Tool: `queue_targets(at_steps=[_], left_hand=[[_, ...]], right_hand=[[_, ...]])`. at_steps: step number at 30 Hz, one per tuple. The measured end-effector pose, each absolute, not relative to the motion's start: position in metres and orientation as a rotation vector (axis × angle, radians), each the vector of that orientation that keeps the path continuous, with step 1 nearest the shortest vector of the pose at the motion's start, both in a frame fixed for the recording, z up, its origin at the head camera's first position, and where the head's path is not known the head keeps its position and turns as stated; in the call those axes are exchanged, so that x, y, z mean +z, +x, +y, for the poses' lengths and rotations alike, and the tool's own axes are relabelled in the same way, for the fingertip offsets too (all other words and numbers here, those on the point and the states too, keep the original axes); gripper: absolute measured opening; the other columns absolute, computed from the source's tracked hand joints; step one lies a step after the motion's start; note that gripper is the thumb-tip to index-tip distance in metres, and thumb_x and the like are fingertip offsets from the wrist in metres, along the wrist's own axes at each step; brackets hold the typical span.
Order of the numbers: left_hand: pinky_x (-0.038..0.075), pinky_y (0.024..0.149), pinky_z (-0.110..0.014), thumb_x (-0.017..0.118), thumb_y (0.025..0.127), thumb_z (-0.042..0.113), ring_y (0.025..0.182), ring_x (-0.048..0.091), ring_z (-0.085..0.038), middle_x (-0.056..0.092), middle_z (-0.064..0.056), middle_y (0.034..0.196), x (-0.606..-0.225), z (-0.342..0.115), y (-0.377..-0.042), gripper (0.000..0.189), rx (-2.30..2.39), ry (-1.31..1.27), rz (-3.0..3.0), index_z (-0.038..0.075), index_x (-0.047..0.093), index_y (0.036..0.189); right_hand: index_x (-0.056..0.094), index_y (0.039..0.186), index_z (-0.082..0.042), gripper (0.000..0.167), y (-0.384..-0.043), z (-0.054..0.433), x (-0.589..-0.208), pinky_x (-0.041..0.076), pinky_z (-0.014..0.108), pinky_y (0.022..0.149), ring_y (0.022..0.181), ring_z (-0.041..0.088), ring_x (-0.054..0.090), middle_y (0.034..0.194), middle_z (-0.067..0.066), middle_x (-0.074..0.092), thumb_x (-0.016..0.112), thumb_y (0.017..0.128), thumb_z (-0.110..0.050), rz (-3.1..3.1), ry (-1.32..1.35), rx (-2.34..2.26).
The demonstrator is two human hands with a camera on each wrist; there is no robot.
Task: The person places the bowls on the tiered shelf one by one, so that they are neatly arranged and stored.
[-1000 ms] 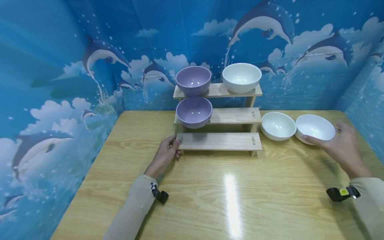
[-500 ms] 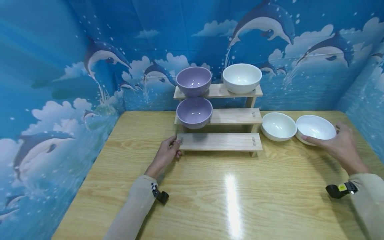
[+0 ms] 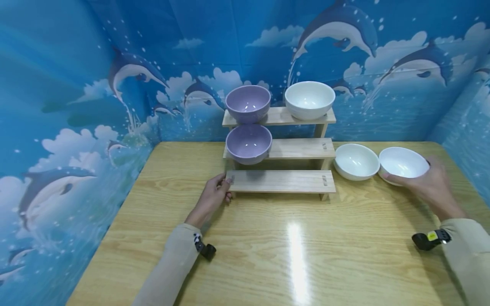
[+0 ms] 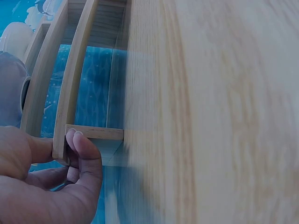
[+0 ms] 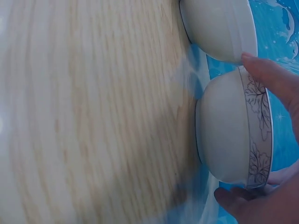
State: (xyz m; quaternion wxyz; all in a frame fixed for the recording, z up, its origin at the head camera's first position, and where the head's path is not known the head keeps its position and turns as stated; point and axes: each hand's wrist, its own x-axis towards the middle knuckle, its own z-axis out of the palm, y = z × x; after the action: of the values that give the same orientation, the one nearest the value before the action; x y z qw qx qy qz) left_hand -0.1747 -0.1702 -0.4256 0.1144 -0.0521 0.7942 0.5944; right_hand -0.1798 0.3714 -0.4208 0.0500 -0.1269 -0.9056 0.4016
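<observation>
My left hand [image 3: 212,192] pinches the left end of the lowest step of a three-step wooden display rack [image 3: 281,182]; thumb and fingers close on the board's corner in the left wrist view. At the far right, my right hand [image 3: 432,180] holds a white bowl [image 3: 403,163] by its sides. The right wrist view shows a band of leafy line pattern below that bowl's rim, the thumb [image 5: 268,77] at one side and the fingers round the other. A plain white bowl [image 3: 356,162] stands immediately left of it, the rims nearly meeting.
One purple bowl [image 3: 248,103] and a white bowl [image 3: 309,100] sit on the top step. Another purple bowl [image 3: 249,144] is at the left of the middle step. A dolphin-print cloth [image 3: 237,38] hangs behind the wooden table [image 3: 245,246].
My right hand has edged left and drawn in closer round the patterned bowl. The left hand keeps its place at the rack, and the bowls stay where they were.
</observation>
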Motion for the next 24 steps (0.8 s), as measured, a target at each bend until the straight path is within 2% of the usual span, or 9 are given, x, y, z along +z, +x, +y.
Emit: queue_targets(at_steps=[3,6,14,21,24], left_hand=[[0.059,0.067,-0.026,0.047,0.110,0.024,0.079,0.060,-0.017,0.053,-0.015,0.116,-0.4262,-0.1692,-0.1750,0.057,1.744,-0.162,2.334,0.003,0.028,0.159],[0.059,0.066,-0.026,0.047,0.109,0.023,0.078,0.060,-0.017,0.053,-0.015,0.114,-0.4269,-0.1687,-0.1753,0.057,1.746,-0.166,2.341,0.003,0.028,0.159],[0.059,0.067,-0.026,0.047,0.109,0.023,0.079,0.060,-0.017,0.053,-0.015,0.115,-0.4272,-0.1689,-0.1746,0.057,1.754,-0.166,2.335,0.003,0.028,0.159],[0.059,0.069,-0.027,0.047,0.109,0.024,0.082,0.060,-0.018,0.053,-0.015,0.119,-0.4265,-0.1701,-0.1741,0.058,1.748,-0.168,2.319,0.003,0.026,0.159],[0.059,0.070,-0.027,0.046,0.110,0.024,0.082,0.060,-0.018,0.053,-0.015,0.119,-0.4260,-0.1708,-0.1741,0.057,1.753,-0.160,2.312,0.004,0.027,0.159]], right_hand=[[0.019,0.155,0.011,0.112,-0.1809,0.3698,-0.4228,0.040,0.019,0.068,0.114,0.047,0.044,0.142,0.037,0.035,0.086,0.081,-0.040,-2.733,-0.358,1.225],[0.021,0.155,0.010,0.109,-0.1824,0.3676,-0.4248,0.039,0.015,0.066,0.110,0.042,0.045,0.142,0.034,0.036,0.086,0.081,-0.038,-2.714,-0.348,1.228],[0.015,0.157,0.008,0.112,-0.1824,0.3659,-0.4268,0.042,0.034,0.077,0.119,0.047,0.039,0.147,0.037,0.028,0.084,0.083,-0.039,-2.713,-0.382,1.220],[0.013,0.158,0.006,0.113,-0.1814,0.3650,-0.4270,0.044,0.059,0.091,0.127,0.053,0.035,0.151,0.038,0.024,0.084,0.083,-0.040,-2.705,-0.416,1.219],[0.014,0.158,0.005,0.113,-0.1811,0.3652,-0.4275,0.044,0.058,0.094,0.127,0.052,0.036,0.151,0.037,0.026,0.084,0.082,-0.040,-2.695,-0.429,1.225]])
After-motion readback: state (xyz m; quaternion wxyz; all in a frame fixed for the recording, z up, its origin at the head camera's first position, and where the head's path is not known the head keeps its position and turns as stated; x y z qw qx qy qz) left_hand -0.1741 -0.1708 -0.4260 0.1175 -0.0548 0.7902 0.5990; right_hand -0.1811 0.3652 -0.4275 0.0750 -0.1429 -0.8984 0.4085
